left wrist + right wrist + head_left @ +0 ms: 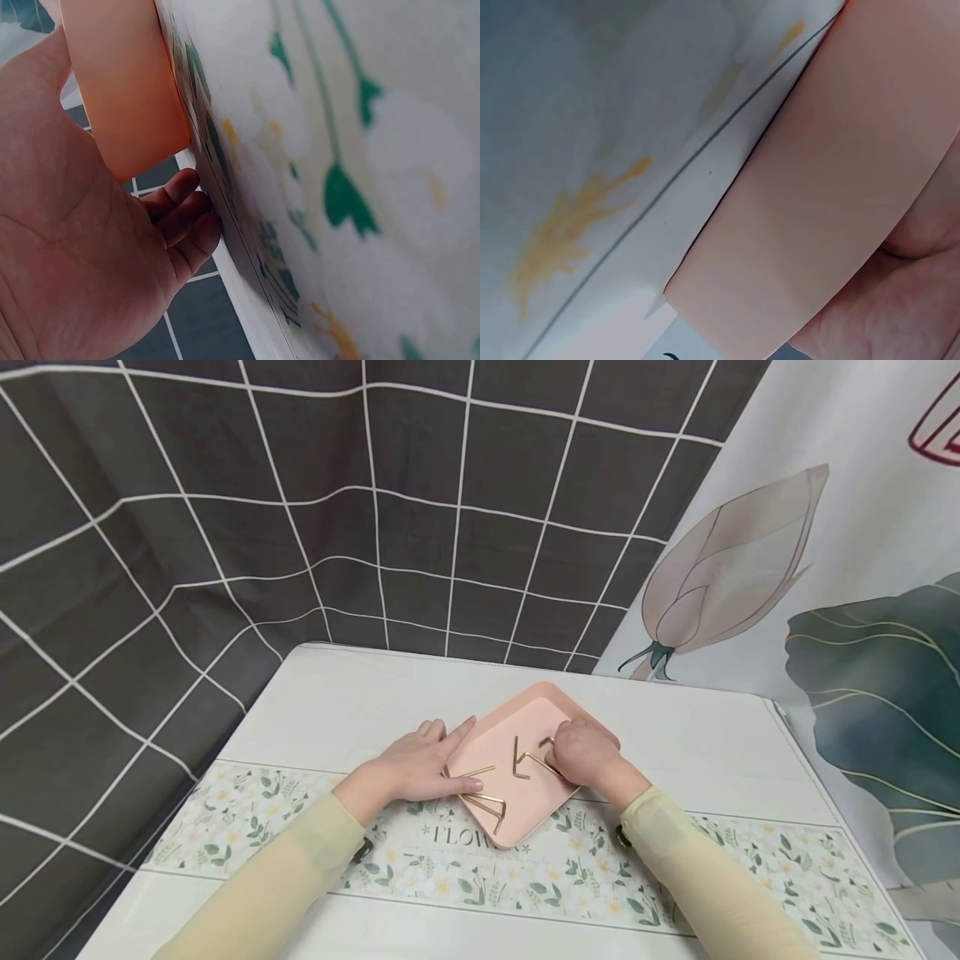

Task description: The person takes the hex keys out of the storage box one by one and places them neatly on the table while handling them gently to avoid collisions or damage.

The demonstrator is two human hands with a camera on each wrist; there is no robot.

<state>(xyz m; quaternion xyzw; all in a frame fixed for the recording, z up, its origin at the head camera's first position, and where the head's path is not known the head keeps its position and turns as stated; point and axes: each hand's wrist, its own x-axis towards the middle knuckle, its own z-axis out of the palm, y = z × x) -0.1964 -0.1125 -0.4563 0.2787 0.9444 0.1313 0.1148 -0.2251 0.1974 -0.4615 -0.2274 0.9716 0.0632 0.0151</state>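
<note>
A pink tray (517, 810) sits turned at an angle on the table, holding several gold L-shaped hex keys (487, 806). At its left corner my left hand (420, 767) holds the tray, thumb over the rim and index finger along the far side. The left wrist view shows the other fingers (196, 240) bent outside the tray wall (127, 75). My right hand (585, 752) reaches inside the right part with curled fingers, gripping a hex key (546, 742) whose bent end shows beside them. In the right wrist view, the tray's side (802, 187) hides most of that hand (885, 315).
The white table (360, 693) carries a floral printed band (255, 802) under the tray's near part. Behind it hangs a dark curtain with a white grid (420, 527). A pale curtain with plant prints (720, 577) hangs at the right.
</note>
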